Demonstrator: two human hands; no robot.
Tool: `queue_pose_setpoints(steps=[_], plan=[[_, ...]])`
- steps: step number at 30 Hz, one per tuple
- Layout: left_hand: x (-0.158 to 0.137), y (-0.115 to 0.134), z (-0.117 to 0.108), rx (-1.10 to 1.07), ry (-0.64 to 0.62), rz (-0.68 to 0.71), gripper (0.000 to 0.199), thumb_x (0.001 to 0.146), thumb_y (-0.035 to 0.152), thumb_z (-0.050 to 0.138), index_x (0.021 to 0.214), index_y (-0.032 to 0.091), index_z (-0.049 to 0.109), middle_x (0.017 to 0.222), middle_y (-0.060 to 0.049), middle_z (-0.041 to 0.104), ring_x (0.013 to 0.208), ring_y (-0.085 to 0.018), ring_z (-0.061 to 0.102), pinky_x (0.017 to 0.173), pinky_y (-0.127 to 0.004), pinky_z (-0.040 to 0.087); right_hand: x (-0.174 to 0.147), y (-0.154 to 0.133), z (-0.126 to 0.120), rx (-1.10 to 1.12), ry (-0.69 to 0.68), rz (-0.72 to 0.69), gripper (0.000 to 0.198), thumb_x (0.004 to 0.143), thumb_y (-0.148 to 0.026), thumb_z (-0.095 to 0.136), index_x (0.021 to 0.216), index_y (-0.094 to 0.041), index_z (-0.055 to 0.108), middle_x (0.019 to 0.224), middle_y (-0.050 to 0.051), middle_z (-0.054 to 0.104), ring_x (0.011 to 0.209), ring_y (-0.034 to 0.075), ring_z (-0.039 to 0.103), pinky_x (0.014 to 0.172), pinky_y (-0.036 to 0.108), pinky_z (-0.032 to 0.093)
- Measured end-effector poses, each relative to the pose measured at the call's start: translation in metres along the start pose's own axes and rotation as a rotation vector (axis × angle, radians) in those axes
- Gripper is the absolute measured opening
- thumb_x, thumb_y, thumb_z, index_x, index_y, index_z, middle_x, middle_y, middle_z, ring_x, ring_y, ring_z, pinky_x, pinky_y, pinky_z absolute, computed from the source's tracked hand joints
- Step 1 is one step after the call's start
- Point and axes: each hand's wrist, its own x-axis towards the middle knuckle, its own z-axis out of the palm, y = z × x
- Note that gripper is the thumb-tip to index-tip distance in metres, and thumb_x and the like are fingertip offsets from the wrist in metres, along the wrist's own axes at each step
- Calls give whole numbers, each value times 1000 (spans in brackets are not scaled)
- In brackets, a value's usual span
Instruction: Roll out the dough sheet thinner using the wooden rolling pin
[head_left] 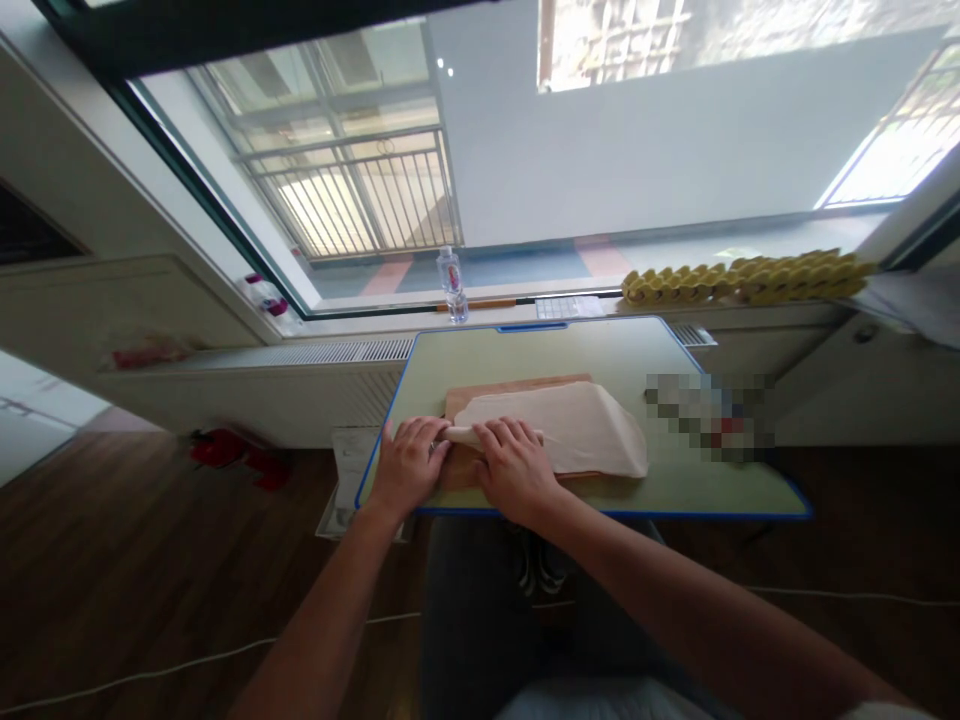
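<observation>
A wide sheet of pale dough (pixel 585 425) lies over a brown board (pixel 459 470) on a small table. Across the sheet's near left part runs a light rolling pin (pixel 462 435). My left hand (pixel 412 460) is closed over the pin's left end, thumb along its near side. On the right part of the same pin rests my right hand (pixel 516 460), fingers bent over it, with the pin's tip showing just beyond. The pin's middle shows between the two hands; the dough under my right palm is hidden.
The pale table top (pixel 675 490) has a blue rim, and a blurred patch (pixel 709 415) covers something at its right. A clear bottle (pixel 451 285) and a row of yellow objects (pixel 742 280) stand on the sill behind. Red items (pixel 232 450) lie on the floor at left.
</observation>
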Motion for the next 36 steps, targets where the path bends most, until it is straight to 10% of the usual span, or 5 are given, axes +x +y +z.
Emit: queue_pose_setpoints(steps=[7,12,21,36], plan=[[32,18,-12,-8,-40,116,28,102,37,56,126,30,68,134,-5,73,128,-27,61,125,-50,32,15,51,-31,-39,-82,48,25,101,-32,58,119,-23,73,120,10,71,119,28,58,102,39,42],[63,28,3,-28,89,-94,42,100,36,56,141,25,61,141,-10,68,132,-28,59,114,-43,46,-5,94,-51,-38,-33,217,28,103,-36,55,121,-22,72,121,11,71,117,28,60,100,38,44],[107,39,9,1,-316,-291,30,88,48,62,110,28,69,121,-9,78,120,-32,70,103,-48,52,-55,181,-54,183,107,598,41,99,-42,51,125,-16,70,122,16,73,111,30,67,95,39,49],[126,51,1,-19,-440,-388,26,76,38,73,99,27,74,122,-12,79,118,-35,71,102,-50,53,33,214,-66,229,-195,636,25,87,-35,70,99,-13,77,88,9,75,72,18,65,58,26,40]])
